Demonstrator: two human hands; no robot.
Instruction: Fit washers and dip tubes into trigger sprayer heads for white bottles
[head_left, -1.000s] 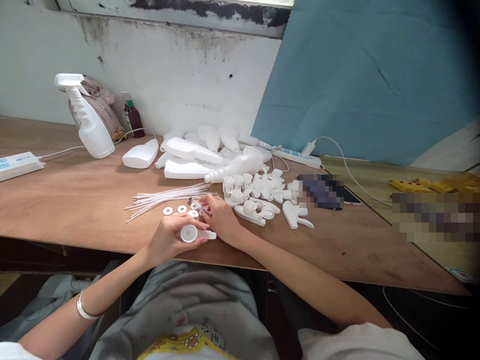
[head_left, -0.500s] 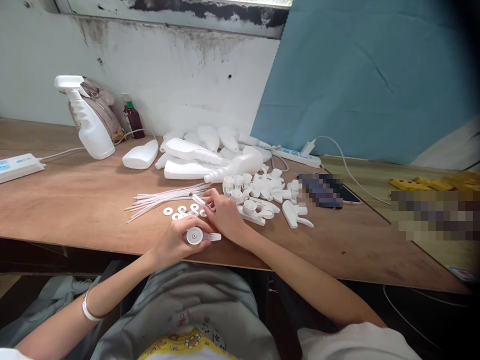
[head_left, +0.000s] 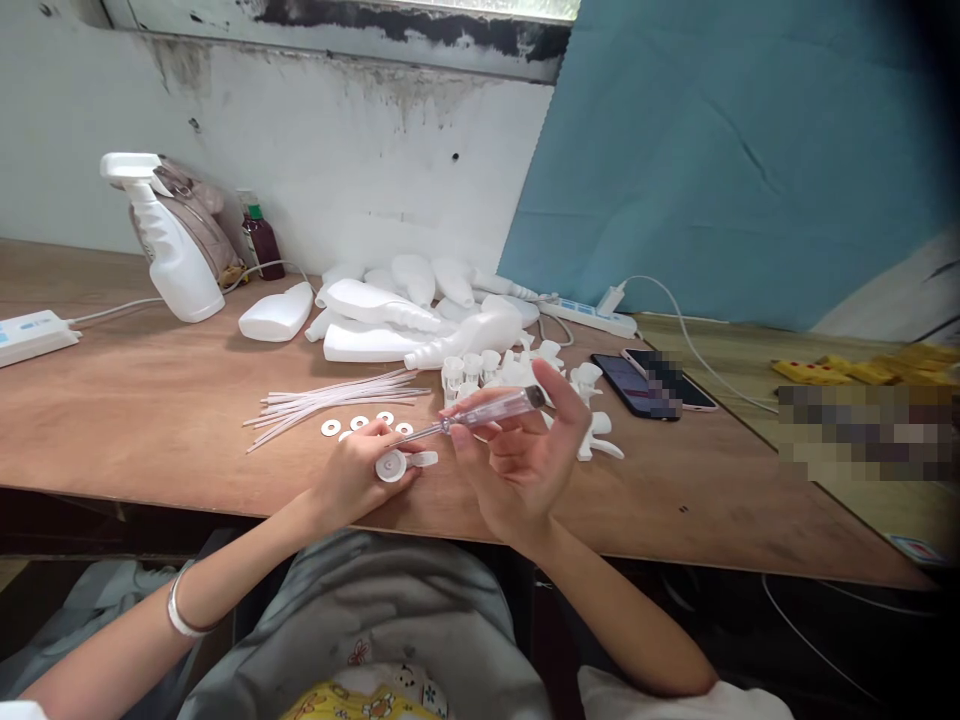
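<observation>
While the left hand point(head_left: 352, 478) pinches a white spray cap point(head_left: 395, 464) at lower centre above the bench point(head_left: 150, 400), the right hand point(head_left: 517, 455) fingers grip a clear-handled screwdriver point(head_left: 480, 412), its tip near the cap; steady aim seems needed.

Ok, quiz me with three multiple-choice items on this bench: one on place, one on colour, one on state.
1. Where do the white washers lie?
A. beside the thin tubes
B. on the phone
C. inside the spray bottle

2. What colour is the backdrop sheet?
A. red
B. blue
C. yellow

3. What does the right hand hold?
A. nothing
B. a bottle
C. a clear-handled screwdriver

Answers: 1 A, they sit on the table just before the tubes. 2 B, it hangs blue behind the bench. 3 C, fingers grip its handle while the left hand holds a white cap piece.
</observation>
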